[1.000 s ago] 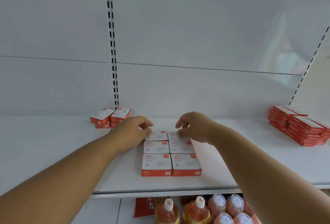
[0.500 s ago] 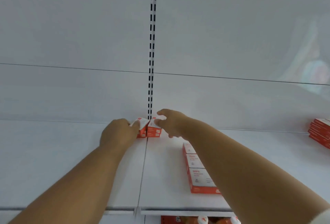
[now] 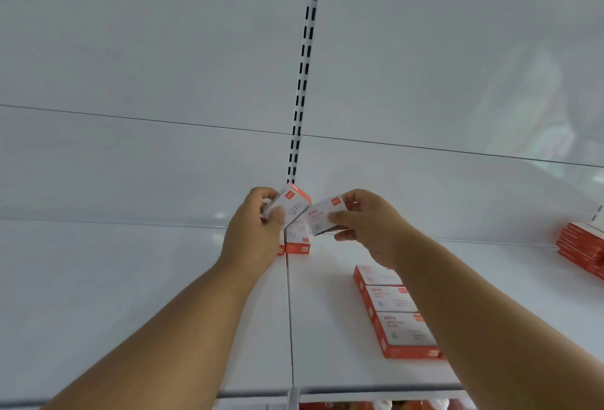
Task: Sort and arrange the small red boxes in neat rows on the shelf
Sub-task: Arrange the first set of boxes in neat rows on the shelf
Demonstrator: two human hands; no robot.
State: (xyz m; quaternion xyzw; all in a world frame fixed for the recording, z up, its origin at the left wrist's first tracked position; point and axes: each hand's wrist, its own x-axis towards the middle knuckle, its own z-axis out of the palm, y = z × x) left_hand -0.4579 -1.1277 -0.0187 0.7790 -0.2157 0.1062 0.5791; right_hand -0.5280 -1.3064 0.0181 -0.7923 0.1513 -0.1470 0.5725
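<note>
The shelf [image 3: 130, 295] is a flat white board with a smooth, slightly glossy face, and a thin seam runs from front to back near its middle. Behind it stands a plain white back panel [image 3: 147, 50] with a narrow slotted upright strip [image 3: 302, 76], whose dark slots form two lines.

The small boxes are flat cardboard rectangles, white on top with fine print and red on the sides. The left hand [image 3: 253, 239] is closed around one tilted box [image 3: 291, 205]; the thumb presses on its white top and the other fingers wrap its far edge. This box is lifted above the shelf, in front of the strip. The right hand [image 3: 369, 226] pinches a second box [image 3: 322, 215] between the thumb and the fingers, at its right end, and this box is also in the air and tilted. The near corners of the two held boxes are very close; I cannot tell if they touch.

Below them, a box on the shelf [image 3: 297, 241] lies just right of the seam, partly hidden by the left hand, and a bit of red shows beside it on the left. To the right, near the front edge, a row of boxes [image 3: 395, 311] lies in a line from back to front, side against side. At the far right edge there is a stack of red packs [image 3: 581, 247].
</note>
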